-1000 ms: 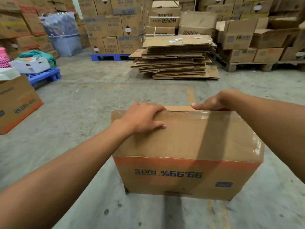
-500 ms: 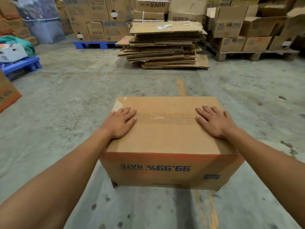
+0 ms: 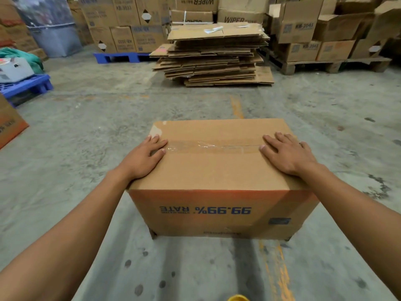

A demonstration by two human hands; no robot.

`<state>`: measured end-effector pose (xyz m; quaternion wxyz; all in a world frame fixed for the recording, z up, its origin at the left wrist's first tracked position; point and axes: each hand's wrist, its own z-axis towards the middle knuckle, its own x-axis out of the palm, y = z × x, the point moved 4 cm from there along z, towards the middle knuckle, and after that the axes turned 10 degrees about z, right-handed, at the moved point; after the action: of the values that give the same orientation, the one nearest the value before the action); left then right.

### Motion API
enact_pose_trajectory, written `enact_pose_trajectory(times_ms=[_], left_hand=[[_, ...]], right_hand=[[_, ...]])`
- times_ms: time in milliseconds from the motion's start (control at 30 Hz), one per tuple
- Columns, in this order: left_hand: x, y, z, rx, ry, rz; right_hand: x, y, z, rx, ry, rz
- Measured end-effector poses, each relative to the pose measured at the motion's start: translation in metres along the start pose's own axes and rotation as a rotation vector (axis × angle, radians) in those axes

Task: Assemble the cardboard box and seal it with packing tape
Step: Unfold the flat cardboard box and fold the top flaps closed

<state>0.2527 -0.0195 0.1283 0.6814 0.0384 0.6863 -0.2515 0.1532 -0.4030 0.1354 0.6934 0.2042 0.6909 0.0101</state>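
A brown cardboard box [image 3: 217,170] with an orange band and upside-down blue "99.99% RATE" print stands on the concrete floor in front of me. Its top flaps are closed, and a strip of clear packing tape [image 3: 212,146] runs along the centre seam. My left hand [image 3: 144,158] lies flat, palm down, on the left end of the top, fingers on the tape. My right hand [image 3: 286,154] lies flat on the right end, fingertips at the tape's other end. Neither hand holds anything. No tape roll is in view.
A stack of flattened cartons [image 3: 214,55] lies on the floor straight ahead. Stacked boxes on a blue pallet [image 3: 121,57] and a wooden pallet [image 3: 325,65] line the back. Another blue pallet [image 3: 26,88] and an orange-banded box [image 3: 9,124] sit at left.
The box has been tipped from tilted toward me to standing flat, its taped top facing up. Both hands moved from the far edge to lying flat on the top's two ends.
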Motion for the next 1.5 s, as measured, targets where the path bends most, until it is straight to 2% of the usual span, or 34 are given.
enact_pose_trajectory(times_ms=[133,367,500,633,867,1133,1333,1433,1500], left_hand=[[0.001,0.012,-0.013,-0.158,0.016,-0.148],[0.001,0.012,-0.016,-0.187,0.027,-0.216],[0.0,0.012,-0.02,-0.27,0.052,-0.4],[0.0,0.008,-0.022,-0.328,0.04,-0.555],[-0.001,0.009,-0.027,-0.378,0.056,-0.705],[0.004,0.005,-0.046,-0.407,0.105,-0.692],[0.01,0.001,-0.056,-0.396,0.078,-0.609],[0.007,0.0,-0.055,-0.386,0.061,-0.543],[0.006,0.001,-0.053,-0.394,0.075,-0.493]], right_hand=[[-0.003,-0.005,0.0,0.032,-0.042,0.034],[-0.007,-0.012,-0.001,0.088,-0.011,0.113],[-0.012,-0.035,-0.007,0.212,0.024,0.365],[-0.013,-0.042,-0.021,0.208,0.068,0.743],[-0.014,-0.044,-0.028,0.269,0.096,0.947],[-0.01,-0.054,-0.045,0.283,0.194,1.0],[-0.007,-0.06,-0.057,0.292,0.106,0.975],[-0.007,-0.061,-0.055,0.291,0.043,0.863],[-0.013,-0.056,-0.05,0.31,0.009,0.631]])
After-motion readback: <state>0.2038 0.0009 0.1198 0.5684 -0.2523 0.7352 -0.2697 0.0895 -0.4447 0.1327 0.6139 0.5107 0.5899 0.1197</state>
